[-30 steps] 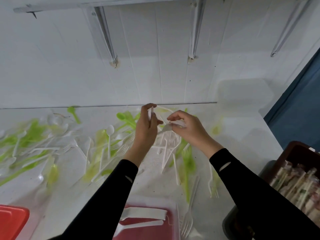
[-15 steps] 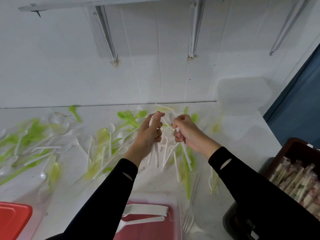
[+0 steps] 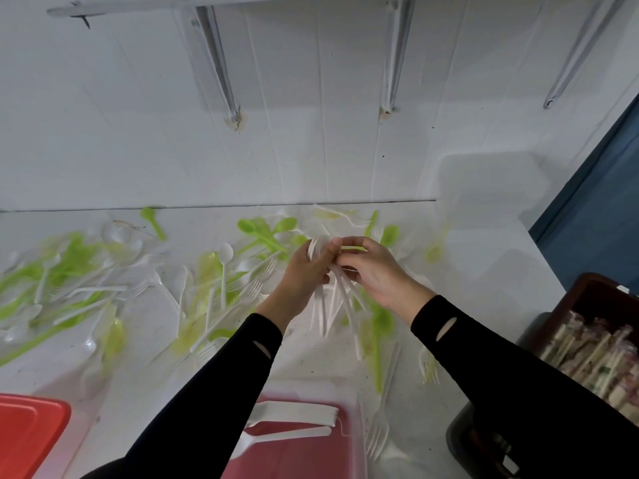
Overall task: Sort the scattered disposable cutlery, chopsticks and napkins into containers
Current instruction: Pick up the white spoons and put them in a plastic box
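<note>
From the head camera, my left hand (image 3: pixel 304 274) is clenched around a small bundle of white cutlery (image 3: pixel 337 305), heads up by the thumb, handles hanging down toward the counter (image 3: pixel 484 305). I judge I hold them upright like this so they line up and can go into a container in one go. My right hand (image 3: pixel 373 271) sits just beside the left, its fingertips (image 3: pixel 340 244) pinched on the top of the same bundle; it looks as if it is tucking one more piece in or squaring the heads, though blur keeps me from telling forks from spoons inside the grip.

The rest of the job lies spread over the counter: green spoons (image 3: pixel 266 229) behind my hands near the wall, white forks (image 3: pixel 252 288) and more green pieces mixed together to the left, and a lone white fork (image 3: pixel 378 430) close to me.

Below my arms sits a red-bottomed container (image 3: pixel 349 454) with two white pieces (image 3: pixel 294 413) already in it, which I take as the place for white cutlery. A red lid (image 3: pixel 27 433) shows at the lower left corner. At the right edge a dark brown bin (image 3: pixel 594 292) holds wrapped chopsticks (image 3: pixel 594 354), so that sort seems well along. No napkins are visible.
</note>
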Available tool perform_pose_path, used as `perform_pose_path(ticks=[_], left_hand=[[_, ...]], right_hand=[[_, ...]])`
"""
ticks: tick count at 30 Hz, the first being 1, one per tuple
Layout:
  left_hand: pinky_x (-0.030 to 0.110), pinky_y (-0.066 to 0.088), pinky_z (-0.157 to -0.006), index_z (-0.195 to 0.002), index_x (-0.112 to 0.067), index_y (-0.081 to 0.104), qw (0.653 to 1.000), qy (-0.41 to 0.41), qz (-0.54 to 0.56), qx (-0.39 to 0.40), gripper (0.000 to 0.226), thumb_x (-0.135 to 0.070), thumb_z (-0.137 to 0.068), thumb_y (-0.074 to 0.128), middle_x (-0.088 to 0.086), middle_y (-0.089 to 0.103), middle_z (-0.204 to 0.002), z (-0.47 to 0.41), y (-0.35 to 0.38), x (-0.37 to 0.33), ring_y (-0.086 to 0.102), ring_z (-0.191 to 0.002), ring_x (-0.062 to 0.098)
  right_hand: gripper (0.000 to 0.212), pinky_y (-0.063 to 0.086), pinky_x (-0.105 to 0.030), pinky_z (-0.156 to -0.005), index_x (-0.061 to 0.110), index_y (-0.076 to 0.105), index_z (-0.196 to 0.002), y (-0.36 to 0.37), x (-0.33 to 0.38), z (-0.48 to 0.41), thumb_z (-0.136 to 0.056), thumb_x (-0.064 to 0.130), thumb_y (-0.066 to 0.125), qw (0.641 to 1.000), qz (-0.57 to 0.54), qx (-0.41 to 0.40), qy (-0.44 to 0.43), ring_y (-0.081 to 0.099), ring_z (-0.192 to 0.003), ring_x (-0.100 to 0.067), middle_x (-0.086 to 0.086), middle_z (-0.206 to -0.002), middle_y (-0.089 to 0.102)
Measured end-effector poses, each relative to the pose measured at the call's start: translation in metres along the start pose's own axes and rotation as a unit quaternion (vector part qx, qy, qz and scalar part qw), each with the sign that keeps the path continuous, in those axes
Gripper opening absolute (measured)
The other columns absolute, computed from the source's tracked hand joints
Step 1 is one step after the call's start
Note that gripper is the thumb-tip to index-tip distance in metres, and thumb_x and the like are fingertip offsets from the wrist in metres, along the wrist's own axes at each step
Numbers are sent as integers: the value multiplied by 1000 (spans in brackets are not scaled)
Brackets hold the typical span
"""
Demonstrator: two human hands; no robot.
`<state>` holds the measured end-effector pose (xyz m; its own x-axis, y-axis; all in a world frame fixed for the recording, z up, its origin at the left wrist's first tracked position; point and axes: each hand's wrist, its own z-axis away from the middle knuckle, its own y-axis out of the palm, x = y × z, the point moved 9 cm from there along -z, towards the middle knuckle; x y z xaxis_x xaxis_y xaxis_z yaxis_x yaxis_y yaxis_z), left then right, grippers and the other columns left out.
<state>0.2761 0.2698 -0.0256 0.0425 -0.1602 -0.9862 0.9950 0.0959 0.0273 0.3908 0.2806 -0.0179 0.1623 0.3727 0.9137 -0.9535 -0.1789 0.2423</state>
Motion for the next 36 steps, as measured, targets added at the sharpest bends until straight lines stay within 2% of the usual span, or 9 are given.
perform_pose_path(ticks=[4, 8, 13, 17, 21, 23, 26, 31, 36], left_hand=[[35, 49, -68, -82, -11, 56, 998, 14, 31, -54, 28, -34, -98, 57, 1, 59, -68, -2, -13, -1, 56, -65, 17], [40, 58, -69, -105, -3, 55, 982, -42, 152, -103, 27, -29, -101, 52, 11, 68, -89, -2, -24, 7, 71, -77, 29], [33, 55, -54, -98, -12, 51, 959, -67, 233, -146, 13, -25, -99, 55, 4, 53, -78, -1, -32, 9, 63, -65, 16], [39, 54, -55, -118, -19, 47, 951, -89, 277, -110, 27, -29, -96, 61, 3, 53, -98, -1, -22, 9, 60, -91, 17], [48, 59, -74, -128, -10, 42, 956, -83, 266, -89, 40, -21, -96, 62, 12, 54, -114, -3, -21, 10, 61, -110, 20], [41, 57, -87, -123, -5, 46, 966, -56, 241, -79, 40, -21, -93, 67, 12, 59, -107, -5, -23, 6, 65, -100, 19], [36, 57, -85, -117, -6, 50, 969, -25, 233, -81, 38, -18, -89, 72, 8, 64, -90, -4, -26, 1, 68, -85, 20], [35, 60, -77, -126, -16, 48, 961, 7, 261, -93, 34, -13, -95, 62, 8, 65, -100, -2, -30, -2, 70, -79, 21], [31, 58, -70, -129, -19, 50, 970, 5, 219, -103, 36, -21, -96, 62, 6, 61, -101, 0, -32, -3, 68, -74, 17]], right_hand=[[17, 55, -32, -85, 16, 63, -101, 5, -6, -3, -86, 10, 70, 991, 127, 13, -42, 67, -97, -20, -5, -108, 66], [22, 54, -27, -84, 20, 59, -114, 25, -1, 8, -93, 20, 64, 958, 241, 63, -143, 61, -100, -6, 12, -113, 63], [50, 56, -28, -83, 26, 45, -141, 42, -8, 12, -94, 27, 63, 911, 342, 116, -200, 55, -117, -6, 10, -132, 55], [54, 44, -6, -66, 31, 41, -144, 38, -14, 12, -95, 24, 63, 894, 398, 134, -158, 59, -82, 4, 17, -107, 57], [50, 47, -18, -68, 33, 45, -142, 30, -12, 6, -97, 17, 57, 904, 385, 112, -147, 64, -68, 1, 4, -96, 63], [46, 50, -21, -69, 33, 51, -136, 23, -5, 2, -94, 15, 61, 913, 366, 87, -158, 67, -77, -9, 1, -95, 66], [45, 49, -19, -66, 38, 54, -129, 14, 6, 0, -92, 15, 64, 915, 360, 57, -173, 67, -82, -12, -1, -91, 68], [40, 47, -14, -72, 32, 59, -130, 11, 10, 1, -92, 22, 67, 917, 352, 59, -180, 63, -86, -10, 0, -93, 65], [25, 53, -27, -77, 30, 64, -121, 14, 9, -2, -96, 30, 61, 926, 327, 63, -177, 69, -84, -13, -1, -98, 71]])
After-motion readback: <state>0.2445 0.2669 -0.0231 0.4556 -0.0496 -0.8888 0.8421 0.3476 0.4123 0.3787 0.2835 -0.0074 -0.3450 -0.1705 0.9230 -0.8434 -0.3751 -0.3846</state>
